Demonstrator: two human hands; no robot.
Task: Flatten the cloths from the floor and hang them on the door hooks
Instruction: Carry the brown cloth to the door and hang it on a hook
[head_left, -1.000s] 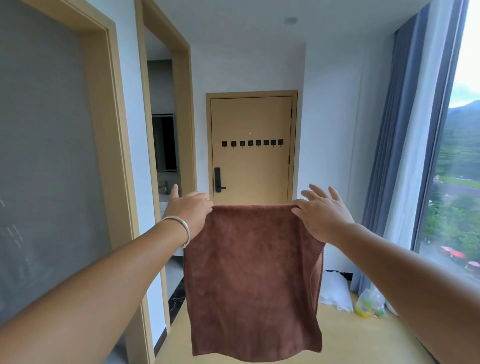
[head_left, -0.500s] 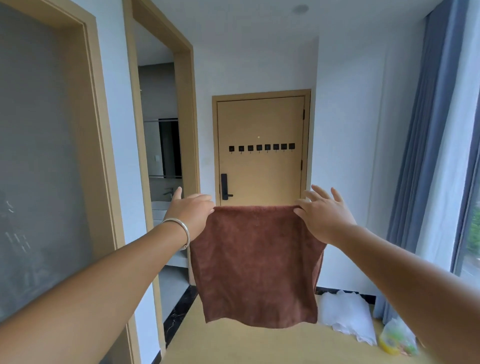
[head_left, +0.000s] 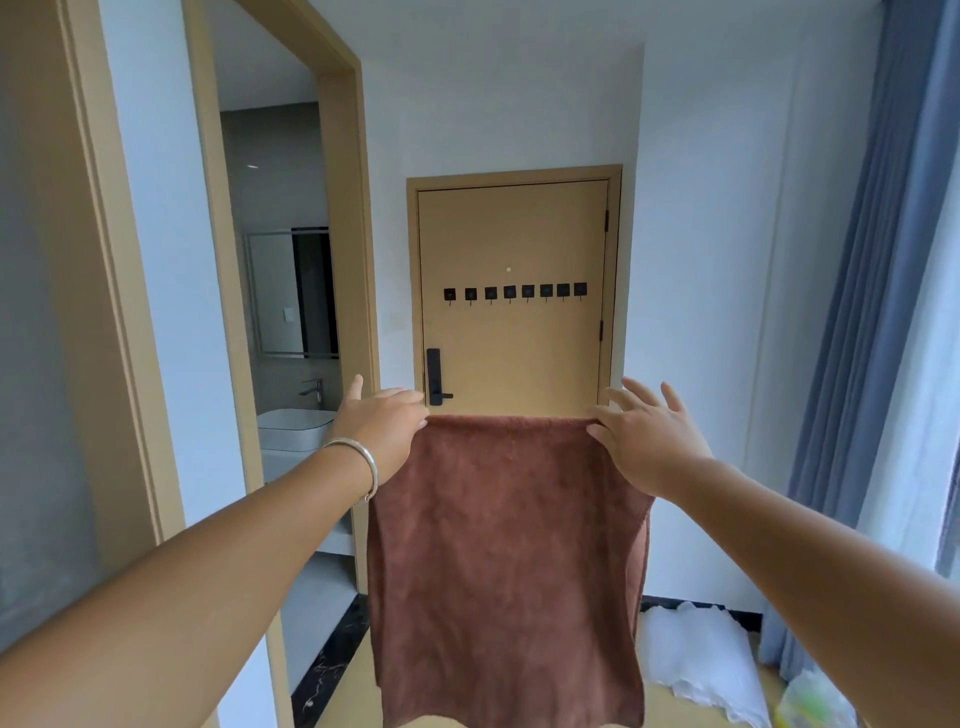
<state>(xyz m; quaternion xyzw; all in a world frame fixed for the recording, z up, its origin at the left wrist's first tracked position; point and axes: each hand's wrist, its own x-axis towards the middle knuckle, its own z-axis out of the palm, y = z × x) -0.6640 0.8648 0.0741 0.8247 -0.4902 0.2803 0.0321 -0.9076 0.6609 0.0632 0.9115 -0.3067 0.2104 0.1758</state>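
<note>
**Brown cloth held up before the hook door**

Head view: my left hand (head_left: 382, 431) pinches the top left corner of the brown cloth (head_left: 509, 561) at centre frame, thumb raised, a silver bracelet (head_left: 358, 462) on the wrist. My right hand (head_left: 649, 441) pinches the top right corner between thumb and forefinger, the other fingers spread out straight. The top edge runs taut and level between both hands, and the cloth hangs flat to the bottom of the frame, off the floor.

Behind it, at centre, stands the tan door (head_left: 514, 234) with a row of black hooks (head_left: 514, 292), all bare. A white cloth (head_left: 696, 654) lies on the floor at lower right, by the blue curtain (head_left: 872, 312). A washbasin (head_left: 293, 428) shows through the opening at left.
</note>
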